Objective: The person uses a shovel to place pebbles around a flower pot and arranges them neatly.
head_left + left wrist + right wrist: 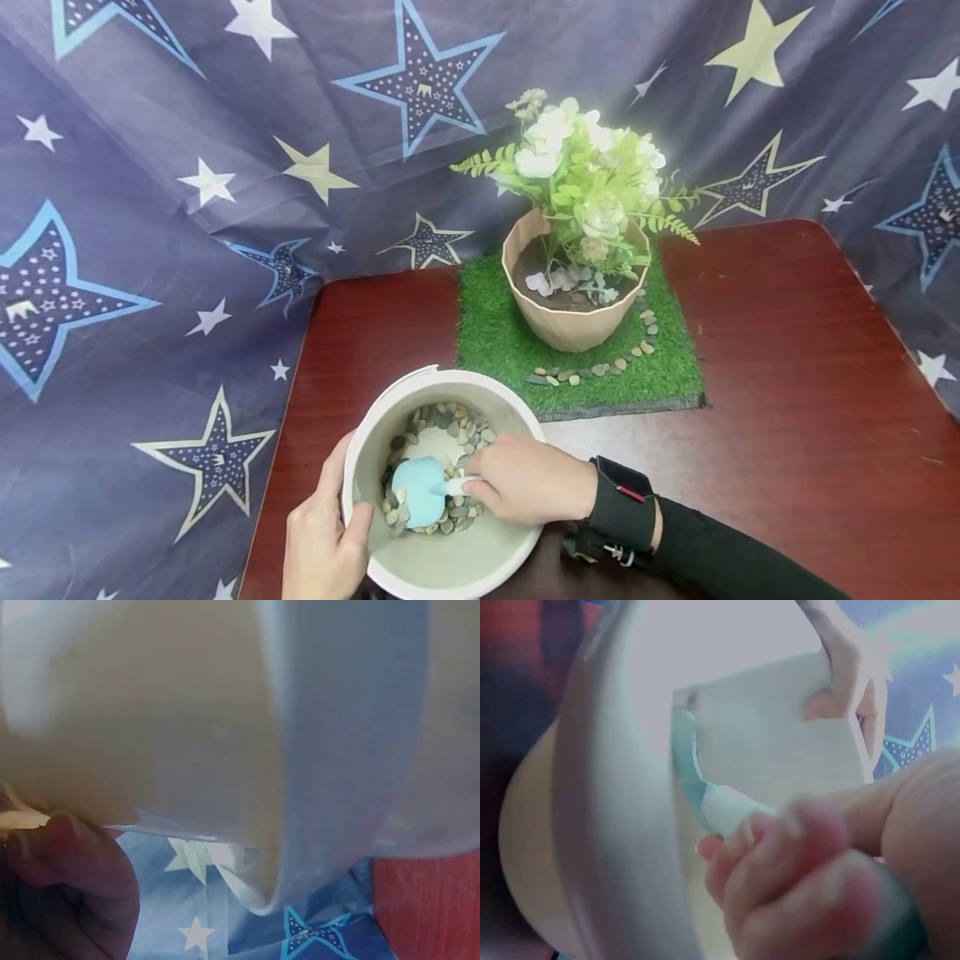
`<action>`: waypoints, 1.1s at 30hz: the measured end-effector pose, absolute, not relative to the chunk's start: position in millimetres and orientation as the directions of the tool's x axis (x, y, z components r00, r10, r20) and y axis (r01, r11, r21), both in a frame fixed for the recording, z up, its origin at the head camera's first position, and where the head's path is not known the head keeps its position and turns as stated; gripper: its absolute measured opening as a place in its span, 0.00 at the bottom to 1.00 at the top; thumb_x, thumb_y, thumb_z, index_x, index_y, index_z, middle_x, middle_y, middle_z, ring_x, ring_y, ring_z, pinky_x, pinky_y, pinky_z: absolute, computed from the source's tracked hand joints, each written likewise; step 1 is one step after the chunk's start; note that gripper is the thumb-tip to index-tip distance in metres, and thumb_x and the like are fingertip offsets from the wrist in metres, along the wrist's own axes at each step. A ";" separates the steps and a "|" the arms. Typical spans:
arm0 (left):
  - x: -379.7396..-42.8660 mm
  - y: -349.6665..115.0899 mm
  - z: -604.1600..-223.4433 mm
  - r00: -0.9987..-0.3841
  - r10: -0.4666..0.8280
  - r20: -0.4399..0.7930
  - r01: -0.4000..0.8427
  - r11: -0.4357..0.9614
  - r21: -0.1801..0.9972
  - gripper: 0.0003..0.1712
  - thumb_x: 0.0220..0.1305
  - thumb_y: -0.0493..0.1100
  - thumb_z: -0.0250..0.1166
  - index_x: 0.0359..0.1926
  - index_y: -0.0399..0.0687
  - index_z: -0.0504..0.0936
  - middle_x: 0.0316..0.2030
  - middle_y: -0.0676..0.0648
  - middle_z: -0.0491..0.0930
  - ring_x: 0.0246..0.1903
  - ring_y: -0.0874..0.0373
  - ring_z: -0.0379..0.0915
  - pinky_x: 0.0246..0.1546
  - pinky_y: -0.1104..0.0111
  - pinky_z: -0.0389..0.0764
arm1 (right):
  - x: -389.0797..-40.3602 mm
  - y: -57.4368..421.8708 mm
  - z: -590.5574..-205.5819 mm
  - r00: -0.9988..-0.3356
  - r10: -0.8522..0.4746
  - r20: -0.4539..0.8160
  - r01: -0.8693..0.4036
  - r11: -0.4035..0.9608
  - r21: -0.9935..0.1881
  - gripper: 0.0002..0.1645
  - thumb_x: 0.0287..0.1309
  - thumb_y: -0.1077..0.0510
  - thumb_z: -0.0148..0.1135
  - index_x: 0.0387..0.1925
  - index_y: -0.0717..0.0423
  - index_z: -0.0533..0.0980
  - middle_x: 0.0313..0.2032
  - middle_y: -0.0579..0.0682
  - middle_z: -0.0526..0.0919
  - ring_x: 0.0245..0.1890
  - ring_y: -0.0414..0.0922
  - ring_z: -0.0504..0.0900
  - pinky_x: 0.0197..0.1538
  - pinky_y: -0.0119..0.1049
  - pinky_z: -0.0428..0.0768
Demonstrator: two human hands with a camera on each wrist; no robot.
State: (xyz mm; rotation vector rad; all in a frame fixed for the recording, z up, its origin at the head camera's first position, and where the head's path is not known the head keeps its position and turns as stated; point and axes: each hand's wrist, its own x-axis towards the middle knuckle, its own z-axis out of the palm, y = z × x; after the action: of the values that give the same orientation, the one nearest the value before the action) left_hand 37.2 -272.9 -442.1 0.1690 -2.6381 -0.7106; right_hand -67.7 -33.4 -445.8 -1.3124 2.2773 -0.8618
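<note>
A white bucket [438,560] stands at the table's near left, with grey and tan pebbles [453,423] spread over its bottom. My left hand [326,525] grips its left rim, thumb over the edge and fingers along the outer wall; the left wrist view shows bucket wall [187,712] close up. My right hand [536,479] reaches inside, fingers wrapped around the white handle of a light blue toy shovel [422,492]. The shovel's blade lies among the pebbles, a few of them at its left edge. In the right wrist view curled fingers [780,877] hold the handle.
Behind the bucket, a square of artificial grass [487,325] carries a beige flowerpot [566,327] of white flowers and greenery. A curved row of pebbles [600,369] lies around the pot's front right. A star-patterned cloth [247,167] hangs behind the red-brown table [787,375].
</note>
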 end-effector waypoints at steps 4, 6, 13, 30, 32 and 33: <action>40.3 -276.0 -442.4 -0.915 -0.237 0.327 -0.044 0.863 0.503 0.50 0.42 0.28 0.64 0.71 0.59 0.76 0.43 0.41 0.90 0.34 0.47 0.86 0.35 0.73 0.76 | -68.7 -35.0 -443.5 -0.480 -0.877 -0.001 -0.630 0.345 -0.696 0.18 0.74 0.57 0.54 0.23 0.45 0.69 0.19 0.36 0.63 0.20 0.32 0.63 0.33 0.24 0.65; 41.3 -277.2 -442.4 -0.916 -0.234 0.325 -0.046 0.867 0.496 0.50 0.42 0.28 0.64 0.71 0.59 0.76 0.43 0.41 0.90 0.33 0.47 0.86 0.34 0.74 0.76 | -69.4 -32.6 -443.1 -0.477 -0.879 -0.009 -0.595 0.331 -0.733 0.17 0.75 0.57 0.53 0.25 0.45 0.70 0.19 0.37 0.63 0.20 0.32 0.62 0.33 0.24 0.64; 41.6 -281.8 -441.2 -0.922 -0.244 0.301 -0.073 0.873 0.481 0.49 0.44 0.28 0.65 0.72 0.57 0.75 0.43 0.39 0.90 0.35 0.44 0.87 0.32 0.74 0.77 | -74.2 -15.9 -438.5 -0.476 -0.879 -0.031 -0.434 0.266 -0.861 0.12 0.78 0.53 0.52 0.41 0.45 0.82 0.22 0.36 0.71 0.16 0.28 0.68 0.30 0.23 0.71; 40.5 -295.5 -446.1 -0.916 -0.265 0.300 -0.097 0.875 0.474 0.48 0.44 0.28 0.66 0.71 0.53 0.75 0.40 0.36 0.90 0.33 0.43 0.86 0.34 0.73 0.75 | -82.1 28.9 -441.0 -0.501 -0.866 0.008 -0.283 0.155 -0.947 0.17 0.79 0.50 0.51 0.59 0.40 0.81 0.19 0.38 0.74 0.12 0.29 0.74 0.22 0.30 0.79; 40.4 -300.8 -449.4 -0.913 -0.275 0.299 -0.104 0.869 0.483 0.48 0.43 0.28 0.66 0.71 0.53 0.75 0.40 0.36 0.90 0.32 0.45 0.85 0.35 0.75 0.73 | -81.2 33.7 -440.5 -0.519 -0.854 0.019 -0.280 0.149 -0.948 0.18 0.79 0.49 0.50 0.61 0.39 0.80 0.18 0.37 0.74 0.12 0.29 0.74 0.21 0.30 0.78; 40.1 -303.6 -451.3 -0.912 -0.280 0.300 -0.105 0.866 0.489 0.48 0.43 0.28 0.66 0.71 0.52 0.75 0.39 0.36 0.90 0.32 0.46 0.85 0.35 0.77 0.73 | -80.4 36.4 -440.3 -0.530 -0.847 0.025 -0.278 0.146 -0.949 0.17 0.79 0.49 0.50 0.60 0.38 0.80 0.18 0.37 0.74 0.13 0.29 0.74 0.20 0.31 0.78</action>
State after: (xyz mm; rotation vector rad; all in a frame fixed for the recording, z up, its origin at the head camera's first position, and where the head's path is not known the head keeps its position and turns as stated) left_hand 40.1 -303.6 -451.3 0.2862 -2.6743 -0.6716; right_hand -80.4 36.4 -440.3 -1.0720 1.8958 -1.3909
